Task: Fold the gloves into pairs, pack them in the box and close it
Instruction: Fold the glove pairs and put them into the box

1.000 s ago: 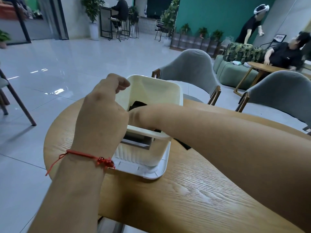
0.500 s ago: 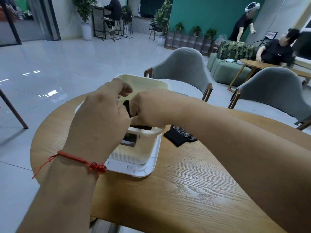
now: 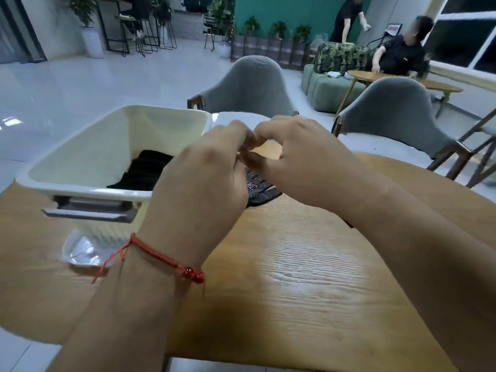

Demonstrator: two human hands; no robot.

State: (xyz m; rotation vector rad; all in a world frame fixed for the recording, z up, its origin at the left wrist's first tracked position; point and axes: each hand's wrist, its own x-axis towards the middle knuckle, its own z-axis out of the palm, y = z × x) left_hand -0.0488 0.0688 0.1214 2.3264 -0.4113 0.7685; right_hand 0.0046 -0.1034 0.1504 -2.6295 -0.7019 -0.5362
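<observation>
Wooden table [image 3: 308,277], grey chairs [image 3: 252,84], glossy floor [image 3: 80,84], left hand [image 3: 198,183], right hand [image 3: 300,162] over glove [image 3: 261,187], grip unclear

Gloves [image 3: 145,173] in box [image 3: 80,162], box at table [image 3: 295,264] L, loose glove [image 3: 261,189] prob. just R

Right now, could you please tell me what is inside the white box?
Dark gloves lie on the floor of the box; the left hand hides their right part.

Two bare forearms, a red braided cord bracelet [image 3: 158,255] with small glossy red beads [image 3: 192,273] on the left wrist
</observation>
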